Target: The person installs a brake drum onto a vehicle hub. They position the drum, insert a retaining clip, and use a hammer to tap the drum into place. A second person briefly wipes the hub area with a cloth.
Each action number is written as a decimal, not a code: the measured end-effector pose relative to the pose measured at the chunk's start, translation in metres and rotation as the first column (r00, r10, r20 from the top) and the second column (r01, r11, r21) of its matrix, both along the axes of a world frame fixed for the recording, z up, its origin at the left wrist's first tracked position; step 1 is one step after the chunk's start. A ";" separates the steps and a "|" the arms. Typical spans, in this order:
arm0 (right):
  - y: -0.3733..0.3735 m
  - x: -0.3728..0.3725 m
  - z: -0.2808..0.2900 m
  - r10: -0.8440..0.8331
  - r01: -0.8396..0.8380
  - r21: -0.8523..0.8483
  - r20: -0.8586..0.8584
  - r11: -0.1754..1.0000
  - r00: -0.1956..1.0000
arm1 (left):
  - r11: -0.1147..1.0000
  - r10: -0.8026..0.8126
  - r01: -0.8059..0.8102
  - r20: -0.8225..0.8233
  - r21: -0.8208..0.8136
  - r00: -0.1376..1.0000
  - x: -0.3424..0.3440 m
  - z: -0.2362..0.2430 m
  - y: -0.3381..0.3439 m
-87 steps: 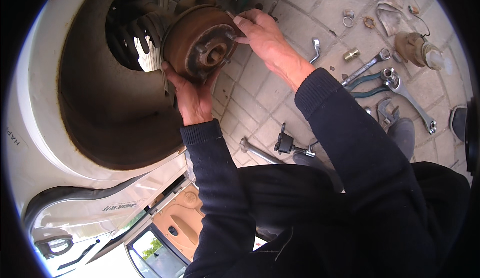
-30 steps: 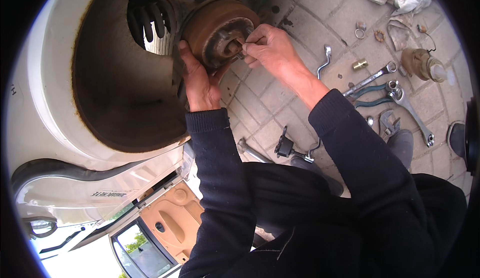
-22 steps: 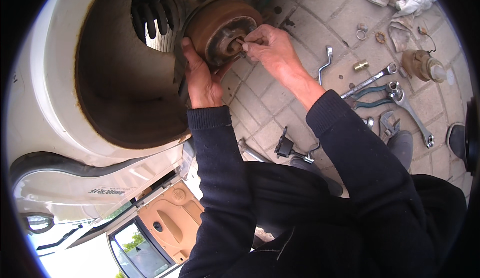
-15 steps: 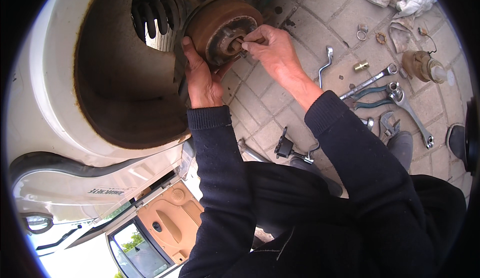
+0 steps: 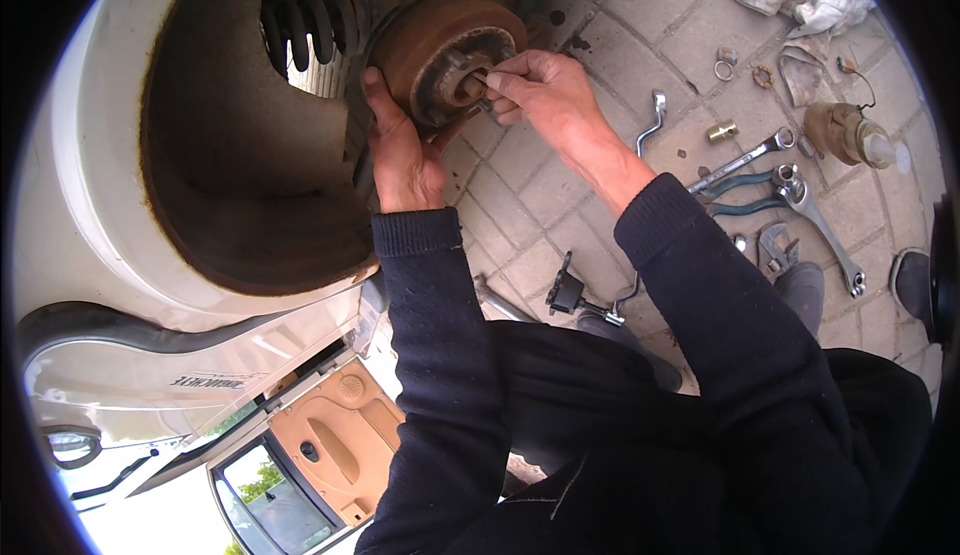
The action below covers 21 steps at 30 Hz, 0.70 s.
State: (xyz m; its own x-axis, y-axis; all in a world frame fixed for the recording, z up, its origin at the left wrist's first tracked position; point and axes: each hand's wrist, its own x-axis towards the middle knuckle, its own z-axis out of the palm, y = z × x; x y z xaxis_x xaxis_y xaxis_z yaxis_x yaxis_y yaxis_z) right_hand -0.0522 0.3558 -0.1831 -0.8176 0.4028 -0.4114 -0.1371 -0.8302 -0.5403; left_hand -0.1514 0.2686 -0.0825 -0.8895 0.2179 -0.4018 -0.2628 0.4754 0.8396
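- Step in hand, as I judge it: fine fingertip work at the hub centre (image 5: 472, 86) of one rusty brake drum (image 5: 420, 47), studs showing.
- Next move, my reading: calls for a steady left hand and small, careful finger movements, the space around the hub being tight.
- Brake drum, location: inside the wheel arch (image 5: 215, 190), right of a dark coil spring (image 5: 298, 40), beyond both wrists.
- Left hand (image 5: 405, 155): grasping the drum at its near left side, thumb up along the edge, fingers curled underneath.
- Right hand (image 5: 550, 95): right of the drum, thumb and forefinger pinched at the hub centre; whether a small part sits between them, I cannot tell.
- On the paving (image 5: 560, 195), right, well apart from the drum: blue-handled pliers (image 5: 745, 181), one ring spanner (image 5: 740, 160), one rusty castellated nut (image 5: 763, 76).
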 end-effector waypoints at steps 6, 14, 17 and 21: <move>0.003 0.002 0.006 0.041 -0.040 -0.094 0.014 0.995 0.999 | 1.000 0.003 -0.003 0.006 -0.006 1.000 0.001 0.001 0.001; 0.000 0.002 0.006 0.033 -0.033 -0.005 0.001 0.999 0.999 | 0.998 0.042 -0.039 -0.060 0.051 0.997 0.003 -0.002 0.001; -0.002 0.000 0.005 0.015 -0.016 0.028 0.041 0.999 0.999 | 0.998 0.041 -0.038 -0.058 0.051 0.998 0.001 -0.002 0.001; -0.005 -0.002 0.006 -0.041 0.035 0.062 0.088 0.997 0.995 | 0.998 0.047 -0.044 -0.052 0.050 0.998 0.001 -0.002 0.001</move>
